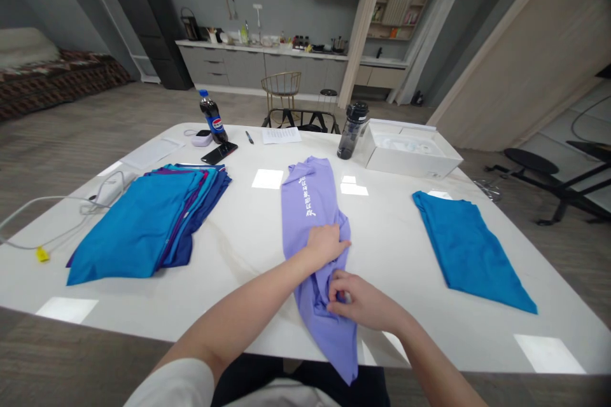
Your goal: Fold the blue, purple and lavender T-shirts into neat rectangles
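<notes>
A lavender T-shirt (312, 194) with white lettering lies lengthwise in front of me, folded into a narrow strip. Its lower end hangs over the near table edge, and the cloth is bunched around my hands. My left hand (327, 245) is closed on the shirt's middle, near its right edge, with the thumb toward the right; its fingertips are partly hidden. Just below it, my right hand (356, 296) pinches a crumpled part of the same shirt between curled fingers and thumb.
On the white table (238, 229), a pile of blue and purple garments (138, 222) sits left and a folded blue garment (472, 248) right. Farther back are a cola bottle (214, 117), a phone (219, 152), a dark water bottle (351, 133) and an open white box (405, 159).
</notes>
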Action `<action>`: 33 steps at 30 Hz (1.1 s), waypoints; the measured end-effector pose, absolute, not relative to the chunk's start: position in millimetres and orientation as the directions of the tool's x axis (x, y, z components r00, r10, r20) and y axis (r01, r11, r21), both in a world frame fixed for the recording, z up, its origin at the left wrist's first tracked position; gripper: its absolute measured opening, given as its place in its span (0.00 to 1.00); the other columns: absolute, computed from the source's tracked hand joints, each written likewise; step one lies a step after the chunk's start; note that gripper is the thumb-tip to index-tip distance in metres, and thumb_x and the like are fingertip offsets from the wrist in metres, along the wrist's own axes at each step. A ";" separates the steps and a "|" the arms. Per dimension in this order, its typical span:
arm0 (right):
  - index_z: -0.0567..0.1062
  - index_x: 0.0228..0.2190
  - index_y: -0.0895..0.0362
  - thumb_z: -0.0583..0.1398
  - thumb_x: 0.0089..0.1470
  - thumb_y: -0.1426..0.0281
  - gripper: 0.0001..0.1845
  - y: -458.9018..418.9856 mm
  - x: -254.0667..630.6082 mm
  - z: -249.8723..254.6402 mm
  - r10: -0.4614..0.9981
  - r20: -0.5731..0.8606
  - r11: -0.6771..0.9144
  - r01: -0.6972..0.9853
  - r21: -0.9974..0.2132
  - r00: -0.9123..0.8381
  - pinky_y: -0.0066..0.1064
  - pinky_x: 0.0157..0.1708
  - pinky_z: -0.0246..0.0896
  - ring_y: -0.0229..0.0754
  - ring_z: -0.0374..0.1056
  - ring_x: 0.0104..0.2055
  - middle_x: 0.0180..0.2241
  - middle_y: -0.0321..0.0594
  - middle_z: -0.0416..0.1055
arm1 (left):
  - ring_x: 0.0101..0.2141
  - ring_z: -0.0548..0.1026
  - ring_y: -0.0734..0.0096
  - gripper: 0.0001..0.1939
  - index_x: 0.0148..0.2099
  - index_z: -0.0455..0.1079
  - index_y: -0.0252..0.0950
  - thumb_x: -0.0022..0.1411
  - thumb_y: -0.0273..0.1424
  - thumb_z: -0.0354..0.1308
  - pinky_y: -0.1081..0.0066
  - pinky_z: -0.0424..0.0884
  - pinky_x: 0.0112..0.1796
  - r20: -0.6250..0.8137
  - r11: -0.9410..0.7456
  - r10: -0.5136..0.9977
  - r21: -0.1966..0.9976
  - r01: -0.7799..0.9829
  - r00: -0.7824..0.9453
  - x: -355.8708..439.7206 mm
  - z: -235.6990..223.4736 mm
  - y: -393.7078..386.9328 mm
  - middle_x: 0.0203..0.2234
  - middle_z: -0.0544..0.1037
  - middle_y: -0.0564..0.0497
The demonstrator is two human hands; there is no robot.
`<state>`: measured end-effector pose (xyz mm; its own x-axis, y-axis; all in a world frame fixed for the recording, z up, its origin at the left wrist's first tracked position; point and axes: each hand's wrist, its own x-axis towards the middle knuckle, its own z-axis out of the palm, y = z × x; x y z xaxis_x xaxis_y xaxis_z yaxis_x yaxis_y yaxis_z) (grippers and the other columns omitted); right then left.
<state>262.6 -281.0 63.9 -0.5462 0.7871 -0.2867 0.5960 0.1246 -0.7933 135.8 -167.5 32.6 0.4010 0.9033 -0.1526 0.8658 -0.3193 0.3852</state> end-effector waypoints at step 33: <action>0.77 0.43 0.54 0.56 0.59 0.74 0.13 -207.5 276.0 63.0 0.999 -0.005 0.038 0.954 -0.297 -0.041 0.31 0.36 0.55 0.45 0.72 0.37 0.34 0.41 0.78 | 0.48 0.77 0.62 0.16 0.48 0.75 0.39 0.68 0.31 0.46 0.64 0.69 0.53 0.277 -0.186 0.960 0.750 0.635 -0.046 -63.1 32.2 -153.2 0.45 0.81 0.46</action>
